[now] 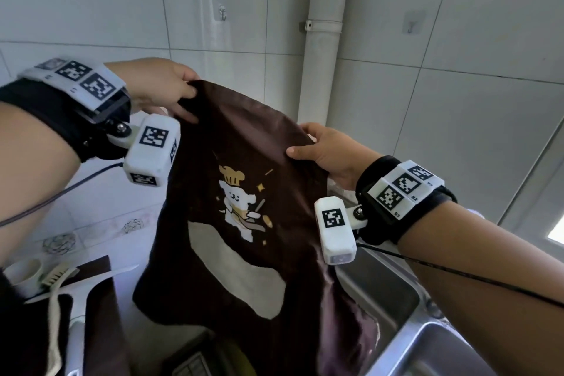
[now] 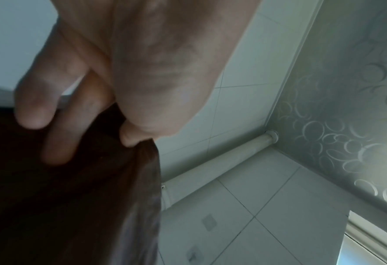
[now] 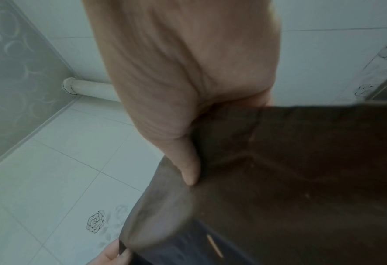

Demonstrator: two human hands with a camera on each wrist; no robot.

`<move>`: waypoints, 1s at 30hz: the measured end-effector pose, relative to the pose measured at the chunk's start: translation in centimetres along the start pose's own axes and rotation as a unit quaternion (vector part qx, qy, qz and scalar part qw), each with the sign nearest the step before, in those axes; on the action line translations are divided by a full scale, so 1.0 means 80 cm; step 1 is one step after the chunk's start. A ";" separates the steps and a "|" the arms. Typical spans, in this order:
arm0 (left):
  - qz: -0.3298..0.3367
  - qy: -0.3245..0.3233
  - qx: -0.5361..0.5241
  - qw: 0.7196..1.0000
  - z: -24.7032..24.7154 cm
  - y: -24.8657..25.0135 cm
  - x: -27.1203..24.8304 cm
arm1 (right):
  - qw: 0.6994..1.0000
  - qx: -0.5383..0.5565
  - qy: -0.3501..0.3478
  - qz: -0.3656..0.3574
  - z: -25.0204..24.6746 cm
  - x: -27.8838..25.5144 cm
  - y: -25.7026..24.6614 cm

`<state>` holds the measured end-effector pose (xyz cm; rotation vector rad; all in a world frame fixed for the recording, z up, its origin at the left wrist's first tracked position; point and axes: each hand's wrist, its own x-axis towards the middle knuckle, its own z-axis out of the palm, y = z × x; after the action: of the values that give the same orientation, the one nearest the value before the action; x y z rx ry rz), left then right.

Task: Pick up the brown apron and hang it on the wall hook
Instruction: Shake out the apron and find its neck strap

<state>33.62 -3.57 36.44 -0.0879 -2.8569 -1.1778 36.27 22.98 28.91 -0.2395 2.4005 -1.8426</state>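
Brown, limp cloth, the apron (image 1: 244,192) hangs between the left hand (image 1: 158,85) and right hand (image 1: 329,149), each pinching a top corner; light and floppy, best gripped there toward the wall hook (image 1: 222,13) above.

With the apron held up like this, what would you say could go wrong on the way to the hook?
1. Each hand, left hand and right hand, only pinches the top edge of the apron; the smooth cloth might slip from either grip.
2. The lower part hangs near the brush and the sink; it may snag or dip in.
3. No neck loop shows, and the hook is small, so the cloth may slide off.
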 end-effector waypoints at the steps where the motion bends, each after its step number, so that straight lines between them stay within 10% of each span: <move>1: 0.008 0.007 0.013 1.000 -0.004 -0.001 -0.002 | 1.000 -0.014 -0.003 -0.007 0.001 0.000 -0.002; 8: 0.096 0.062 0.100 0.988 -0.012 0.000 -0.027 | 0.982 -0.180 0.017 -0.062 0.010 0.005 -0.012; 14: 0.189 0.077 0.190 0.960 -0.030 0.011 -0.038 | 0.892 -0.438 0.052 -0.098 0.041 0.005 -0.034; 19: 0.203 0.105 0.095 0.969 -0.037 0.012 -0.044 | 0.985 -0.149 -0.016 -0.089 0.071 0.008 -0.044; 24: 0.179 0.074 0.032 0.980 -0.033 -0.003 -0.049 | 0.970 0.066 -0.193 -0.131 0.091 -0.005 -0.058; 30: 0.227 0.085 -0.026 0.970 -0.013 -0.011 -0.048 | 0.958 0.214 -0.137 -0.134 0.091 0.008 -0.059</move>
<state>37.41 -5.04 36.32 -0.5766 -2.4687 -1.0962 37.21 14.75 31.60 -0.7509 1.8062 -2.2124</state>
